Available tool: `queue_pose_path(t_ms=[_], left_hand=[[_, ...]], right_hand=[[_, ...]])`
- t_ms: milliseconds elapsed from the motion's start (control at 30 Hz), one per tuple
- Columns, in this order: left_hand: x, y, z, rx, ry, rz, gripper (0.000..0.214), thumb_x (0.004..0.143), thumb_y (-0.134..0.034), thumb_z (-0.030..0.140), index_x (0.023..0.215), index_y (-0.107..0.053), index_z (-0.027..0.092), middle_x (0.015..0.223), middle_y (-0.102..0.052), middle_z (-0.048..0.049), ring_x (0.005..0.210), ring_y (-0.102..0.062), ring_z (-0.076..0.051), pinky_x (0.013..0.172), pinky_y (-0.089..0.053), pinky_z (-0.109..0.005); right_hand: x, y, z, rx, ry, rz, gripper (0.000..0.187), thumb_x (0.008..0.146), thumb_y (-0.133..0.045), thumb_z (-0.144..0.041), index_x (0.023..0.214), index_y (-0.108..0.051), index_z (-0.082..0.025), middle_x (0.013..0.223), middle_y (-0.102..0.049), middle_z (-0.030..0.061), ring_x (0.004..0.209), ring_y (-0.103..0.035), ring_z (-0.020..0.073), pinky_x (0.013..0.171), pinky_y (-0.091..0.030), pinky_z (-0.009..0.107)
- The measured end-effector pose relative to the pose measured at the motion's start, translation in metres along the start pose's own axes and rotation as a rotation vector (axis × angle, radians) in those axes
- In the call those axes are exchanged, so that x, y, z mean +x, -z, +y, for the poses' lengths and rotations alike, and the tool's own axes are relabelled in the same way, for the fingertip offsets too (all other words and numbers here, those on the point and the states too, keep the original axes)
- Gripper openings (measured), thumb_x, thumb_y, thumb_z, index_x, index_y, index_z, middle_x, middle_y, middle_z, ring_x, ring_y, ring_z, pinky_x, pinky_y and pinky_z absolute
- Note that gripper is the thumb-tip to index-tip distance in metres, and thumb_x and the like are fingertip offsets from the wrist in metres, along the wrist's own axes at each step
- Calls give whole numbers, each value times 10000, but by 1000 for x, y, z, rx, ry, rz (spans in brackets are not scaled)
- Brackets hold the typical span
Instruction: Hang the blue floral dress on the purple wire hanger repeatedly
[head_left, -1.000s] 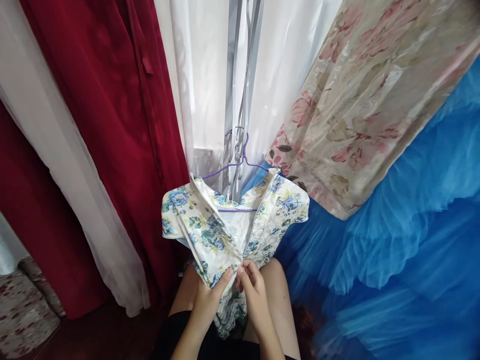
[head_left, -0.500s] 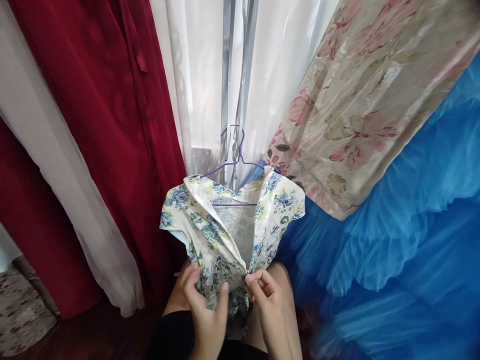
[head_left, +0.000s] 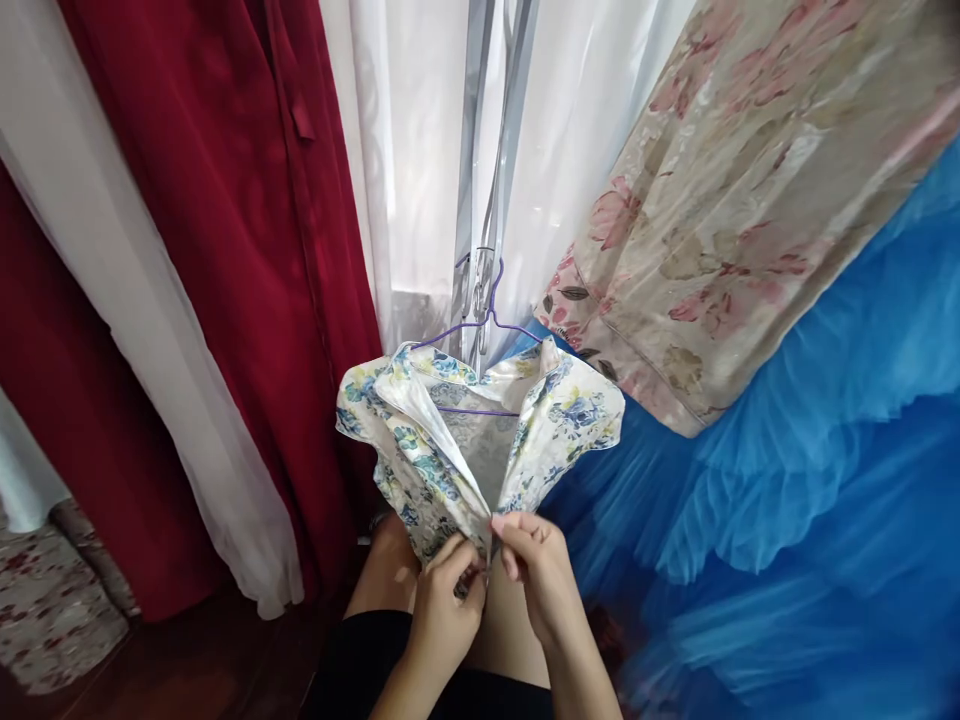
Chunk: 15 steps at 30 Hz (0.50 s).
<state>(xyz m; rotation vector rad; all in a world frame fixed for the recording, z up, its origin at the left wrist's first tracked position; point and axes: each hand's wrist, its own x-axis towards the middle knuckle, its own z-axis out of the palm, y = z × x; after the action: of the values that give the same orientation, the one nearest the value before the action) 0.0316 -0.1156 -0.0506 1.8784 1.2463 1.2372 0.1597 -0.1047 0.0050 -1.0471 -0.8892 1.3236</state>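
Observation:
A white cap-sleeved floral garment (head_left: 577,405) with blue flowers hangs on a purple wire hanger (head_left: 459,328), its front open in a deep V. At the bottom of the V, my right hand (head_left: 536,565) pinches the garment between thumb and forefinger; a zip pull, if one is there, is too small to make out. My left hand (head_left: 448,605) is closed on the cloth just below and to the left. Both hands hide the lower front, and the garment's full length does not show.
Dark red cloth (head_left: 217,230) and sheer white cloth (head_left: 172,330) hang on the left. Behind the hanger are a white curtain (head_left: 420,150) and grey ribbons (head_left: 480,130). Beige floral cloth (head_left: 720,240) and blue tulle (head_left: 810,500) fill the right. My bare knees are below.
My left hand has moved right and closed on the cloth beside my right hand. My right hand, still pinching, is slightly higher, and the V opening is shorter. The view has shifted a little.

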Motion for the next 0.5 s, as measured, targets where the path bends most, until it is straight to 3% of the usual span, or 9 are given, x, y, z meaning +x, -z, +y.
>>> queue_pose_path(t_ms=[100,267,367,500], left_hand=[[3,4,-6,34,38,-100,173,831,-473,59,734,-488,202,805,-557,-31,700,-576,-163,649,-409,-248],[15,13,-5,275,17,-236,254,763,-446,-27,789,-544,206,841,-581,-28,734,-587,-178,650,-350,-263],[16,17,-4,385,12,-303,313,721,-448,-57,806,-589,209,837,-599,-30,756,-611,-191,643,-330,-270],[20,25,-5,307,5,-361,295,750,-501,-20,861,-642,214,888,-642,-41,805,-640,-207,702,-420,-275]], right_hand=[[39,-20,-41,35,90,16,411,689,-814,-414,474,-558,-175,382,-422,-41,414,-289,66,448,-164,250],[100,-45,-111,146,220,1,275,623,-818,-381,659,-692,-139,444,-462,-57,420,-303,60,406,-181,233],[110,-50,-130,144,262,4,261,627,-805,-367,678,-694,-137,470,-495,-49,431,-352,62,406,-208,227],[96,-50,-128,67,317,-29,247,699,-768,-391,724,-689,-159,487,-550,-35,438,-408,84,435,-266,235]])
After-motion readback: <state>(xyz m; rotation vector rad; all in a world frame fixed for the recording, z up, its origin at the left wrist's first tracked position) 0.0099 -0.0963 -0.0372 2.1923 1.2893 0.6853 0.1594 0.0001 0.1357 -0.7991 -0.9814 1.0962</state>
